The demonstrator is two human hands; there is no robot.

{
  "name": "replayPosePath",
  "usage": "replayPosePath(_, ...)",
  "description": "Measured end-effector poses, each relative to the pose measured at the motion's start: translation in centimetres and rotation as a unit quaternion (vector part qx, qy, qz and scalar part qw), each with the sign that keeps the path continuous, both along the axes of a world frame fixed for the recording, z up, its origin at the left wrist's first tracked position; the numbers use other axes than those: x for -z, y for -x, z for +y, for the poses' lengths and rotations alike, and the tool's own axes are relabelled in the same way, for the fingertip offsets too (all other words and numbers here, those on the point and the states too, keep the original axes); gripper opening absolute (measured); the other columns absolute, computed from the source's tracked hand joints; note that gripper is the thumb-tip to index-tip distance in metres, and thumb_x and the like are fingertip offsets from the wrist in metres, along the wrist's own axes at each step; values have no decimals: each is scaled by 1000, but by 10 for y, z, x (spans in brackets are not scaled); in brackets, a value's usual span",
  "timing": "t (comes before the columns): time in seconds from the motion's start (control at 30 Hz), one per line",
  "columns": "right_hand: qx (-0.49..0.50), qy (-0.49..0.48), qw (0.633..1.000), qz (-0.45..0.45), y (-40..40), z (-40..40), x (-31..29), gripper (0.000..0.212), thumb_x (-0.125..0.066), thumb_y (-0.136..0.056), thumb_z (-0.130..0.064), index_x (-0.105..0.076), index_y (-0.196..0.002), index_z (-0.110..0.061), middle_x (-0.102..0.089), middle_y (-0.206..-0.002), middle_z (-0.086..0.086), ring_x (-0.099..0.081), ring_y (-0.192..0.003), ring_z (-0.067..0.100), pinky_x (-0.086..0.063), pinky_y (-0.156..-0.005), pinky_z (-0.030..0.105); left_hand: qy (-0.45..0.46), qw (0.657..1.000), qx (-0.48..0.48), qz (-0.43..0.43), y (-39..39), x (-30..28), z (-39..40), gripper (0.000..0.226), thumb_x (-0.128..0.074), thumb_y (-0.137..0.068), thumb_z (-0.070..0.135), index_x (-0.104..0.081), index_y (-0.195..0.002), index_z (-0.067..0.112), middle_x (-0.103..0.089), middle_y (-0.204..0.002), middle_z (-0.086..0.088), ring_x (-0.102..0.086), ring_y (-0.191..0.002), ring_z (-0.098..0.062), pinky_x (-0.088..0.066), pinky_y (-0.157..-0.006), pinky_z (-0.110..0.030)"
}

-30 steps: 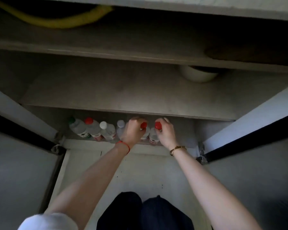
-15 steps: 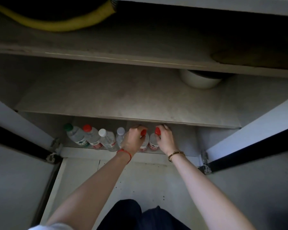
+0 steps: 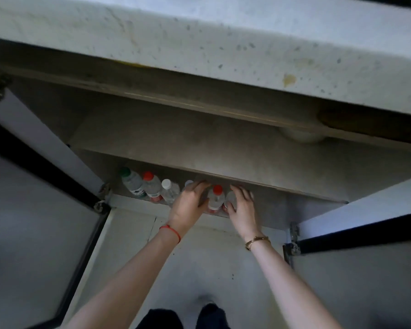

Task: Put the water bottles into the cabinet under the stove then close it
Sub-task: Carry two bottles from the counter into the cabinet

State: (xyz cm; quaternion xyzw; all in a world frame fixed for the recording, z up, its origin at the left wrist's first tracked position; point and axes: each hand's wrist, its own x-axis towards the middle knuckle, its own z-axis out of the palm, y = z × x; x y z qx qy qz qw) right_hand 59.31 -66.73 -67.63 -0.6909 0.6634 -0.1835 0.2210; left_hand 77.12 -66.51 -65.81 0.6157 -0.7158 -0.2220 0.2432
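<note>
Hands are coming off the caps: left hand (image 3: 188, 205) and right hand (image 3: 241, 205) now spreading open, flanking the red-capped bottle (image 3: 216, 198), gripping nothing. Doors (image 3: 356, 217) are still hanging open; closing is looking next.

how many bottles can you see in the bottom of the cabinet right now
6. Left to right: a green-capped bottle, a red-capped one, a white-capped one, one mostly behind the left hand, another red-capped, one under the right hand. More may be hidden.

1. Speckled pale countertop edge (image 3: 223, 43) overhead, one yellowish stain.
2. Grey shelf (image 3: 211, 150) inside, dim (shadowed toward the back).
3. Pale floor (image 3: 199, 269) below, lightly speckled.
4. Frosted doors (image 3: 29, 222) swung open on both sides.
</note>
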Motion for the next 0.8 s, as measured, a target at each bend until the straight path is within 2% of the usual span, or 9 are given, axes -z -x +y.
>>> replayPosePath(0.13,-52,46,998,-2,-25,12,-22,46,-61,-87,-17,-52,-133,-15,-58,-127,5,-49,-121,28,-39,-107,42,53,998,-39,10,-24,-19,25,42,-70,-80,11,-62,-121,13,-66,-121,-6,-67,-101,-26,-59,-73,-39)
replayPosePath(0.3,-89,87,992,-19,-60,31,-34,49,-59,-91,-26,-47,-137,-20,-55,-133,0,-44,-126,21,-39,-106,36,107,992,-65,3,-54,-21,60,43,-74,-77,8,-63,-119,11,-67,-116,-8,-66,-100,-24,-58,-81,-41)
replayPosePath(0.43,-120,125,984,-47,-86,59,-41,49,-61,-90,-21,-48,-137,-17,-55,-133,2,-44,-126,21,-41,-107,38,147,985,-86,3,-83,-24,106,40,-67,-82,15,-61,-122,14,-66,-117,-6,-64,-98,-21,-56,-85,-40)
replayPosePath(0.53,-141,150,977,-56,-105,86,-52,51,-59,-92,-24,-44,-141,-19,-51,-136,1,-38,-131,16,-36,-109,31,188,976,-111,-3,-104,-31,148,40,-67,-82,11,-61,-122,12,-66,-114,-7,-62,-99,-22,-54,-85,-38)
replayPosePath(0.6,-159,173,970,-67,-118,106,-64,51,-58,-93,-25,-42,-142,-20,-50,-136,-1,-36,-132,13,-31,-107,25,208,970,-130,-7,-118,-38,177,40,-68,-83,11,-60,-123,12,-65,-118,-7,-61,-106,-22,-53,-90,-38)
replayPosePath(0.7,-188,220,954,-74,-140,136,-88,51,-57,-93,-28,-43,-142,-20,-51,-135,-3,-36,-131,11,-31,-108,25,226,961,-160,-6,-139,-49,218,43,-66,-85,14,-58,-127,14,-62,-127,-3,-57,-117,-19,-48,-100,-35)
replayPosePath(0.8,-217,267,935,-89,-163,165,-118,49,-57,-94,-29,-45,-141,-19,-53,-134,-4,-37,-129,10,-30,-109,22,244,950,-193,-11,-157,-69,260,44,-66,-86,14,-57,-129,17,-59,-131,1,-54,-121,-15,-45,-103,-31)
